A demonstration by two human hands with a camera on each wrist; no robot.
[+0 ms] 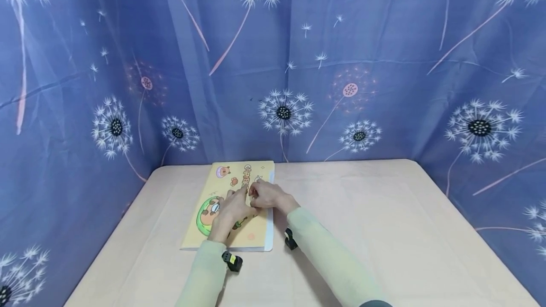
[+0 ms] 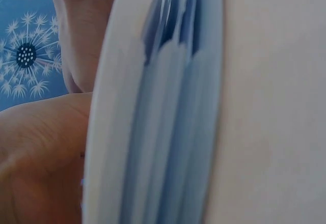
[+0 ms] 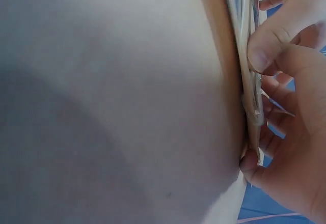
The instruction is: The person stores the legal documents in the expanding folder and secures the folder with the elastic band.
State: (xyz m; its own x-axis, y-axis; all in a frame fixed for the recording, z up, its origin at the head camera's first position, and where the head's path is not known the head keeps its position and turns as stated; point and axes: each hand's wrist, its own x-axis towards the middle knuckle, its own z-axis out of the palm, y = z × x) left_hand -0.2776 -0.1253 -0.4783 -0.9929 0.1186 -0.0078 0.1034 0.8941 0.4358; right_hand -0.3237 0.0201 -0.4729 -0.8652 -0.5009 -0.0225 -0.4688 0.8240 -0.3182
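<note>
A yellow document folder [image 1: 258,237] with cartoon animals on its cover lies on the left half of the table. Its layered inner pockets [image 2: 158,132] show along the edge in the left wrist view. My left hand [image 1: 234,208] rests on the cover, fingers spread and thumb pointing toward the other hand. Close beside it, my right hand [image 1: 269,194] has curled fingers at the folder's right side. The right wrist view shows the right thumb [image 3: 249,162] at the folder's edge, pinching it, with the left thumb [image 3: 261,57] near by. What lies beneath the fingers is hidden.
A pale cloth covers the table [image 1: 362,221]. Blue curtains [image 1: 315,75] with dandelion prints stand behind it and at both sides. Black wrist devices [image 1: 232,261] sit at both sleeves, close to the table and the folder's near edge.
</note>
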